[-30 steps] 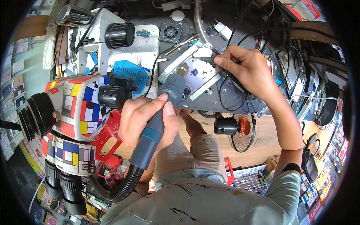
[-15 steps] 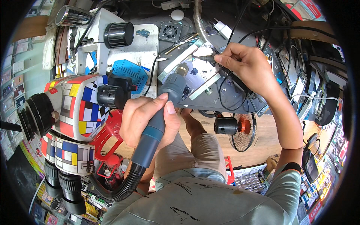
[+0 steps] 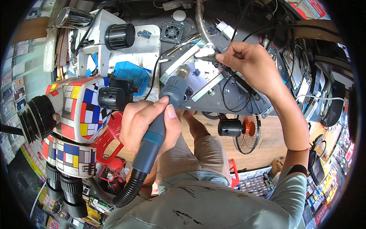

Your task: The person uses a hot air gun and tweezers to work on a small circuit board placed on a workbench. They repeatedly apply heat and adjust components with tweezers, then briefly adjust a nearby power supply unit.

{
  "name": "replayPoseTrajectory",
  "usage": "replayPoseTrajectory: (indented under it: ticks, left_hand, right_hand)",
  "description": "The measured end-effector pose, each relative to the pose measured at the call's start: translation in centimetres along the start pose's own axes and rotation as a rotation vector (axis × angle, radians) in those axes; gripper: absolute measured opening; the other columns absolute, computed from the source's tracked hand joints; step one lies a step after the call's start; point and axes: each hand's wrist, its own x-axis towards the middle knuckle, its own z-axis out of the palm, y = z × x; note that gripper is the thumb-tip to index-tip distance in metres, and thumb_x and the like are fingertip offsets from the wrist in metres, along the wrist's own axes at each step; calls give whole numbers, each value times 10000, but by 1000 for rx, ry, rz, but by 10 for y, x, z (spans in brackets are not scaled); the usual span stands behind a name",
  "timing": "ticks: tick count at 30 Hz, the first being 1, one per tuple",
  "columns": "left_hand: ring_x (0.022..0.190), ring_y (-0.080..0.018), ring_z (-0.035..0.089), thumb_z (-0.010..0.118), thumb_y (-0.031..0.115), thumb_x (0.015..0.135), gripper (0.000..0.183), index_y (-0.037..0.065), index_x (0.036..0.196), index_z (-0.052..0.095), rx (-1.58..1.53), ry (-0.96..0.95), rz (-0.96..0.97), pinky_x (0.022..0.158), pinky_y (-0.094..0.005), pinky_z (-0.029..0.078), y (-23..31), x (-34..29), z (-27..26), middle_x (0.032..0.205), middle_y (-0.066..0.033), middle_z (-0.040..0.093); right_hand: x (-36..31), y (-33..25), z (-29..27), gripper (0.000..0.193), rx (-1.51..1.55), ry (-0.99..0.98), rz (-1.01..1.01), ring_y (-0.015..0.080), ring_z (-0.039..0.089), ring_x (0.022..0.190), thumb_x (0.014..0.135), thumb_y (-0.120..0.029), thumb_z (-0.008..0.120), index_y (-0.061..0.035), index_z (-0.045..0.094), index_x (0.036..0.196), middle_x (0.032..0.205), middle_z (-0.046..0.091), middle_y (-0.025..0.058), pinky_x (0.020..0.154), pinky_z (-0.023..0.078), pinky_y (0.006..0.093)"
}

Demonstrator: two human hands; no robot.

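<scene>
My left hand (image 3: 146, 128) is wrapped round the grey handle of a hot air gun (image 3: 154, 129), its metal nozzle pointing up and away over the bench. Just past the nozzle lies a pale phone back (image 3: 197, 78) with a camera lens at its near end, between two white bars of a holder (image 3: 207, 88). Strong light washes out the phone's far part. My right hand (image 3: 246, 63) is closed in a pinch over the phone's far right side, on a slim dark pointed tool (image 3: 209, 58). Its exact kind is hard to make out.
A microscope (image 3: 76, 110) with a colourful block pattern stands at left. Near it are a blue box (image 3: 131, 77) and a small square fan (image 3: 172, 32). A bendy metal lamp neck (image 3: 200, 19), a white charger (image 3: 226, 29) and loose black cables crowd the far bench. A caged fan (image 3: 247, 133) stands below.
The hot air gun's nozzle has shifted slightly left with my left hand. My right hand and its tool have moved only a little, to the left.
</scene>
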Motion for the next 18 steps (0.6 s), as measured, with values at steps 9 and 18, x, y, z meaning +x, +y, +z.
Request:
replayPoseTrajectory:
  ticks: [9,18]
  left_hand:
    - [840,-245,690,815,91,953,163,10,1072,740,36,-14,-8,801,-380,592,3,-1,-4,1003,-130,769]
    - [663,-204,656,850,13,856,208,-47,1040,774,-7,55,122,586,-313,538,-4,2,-4,879,-115,705]
  right_hand:
    - [0,-2,-2,310,48,-22,60,87,470,639,1025,-288,827,1,780,921,659,562,5,598,392,319]
    - [2,-3,-6,319,72,-74,139,24,448,679,1046,-309,824,-51,750,875,703,545,-81,611,341,254]
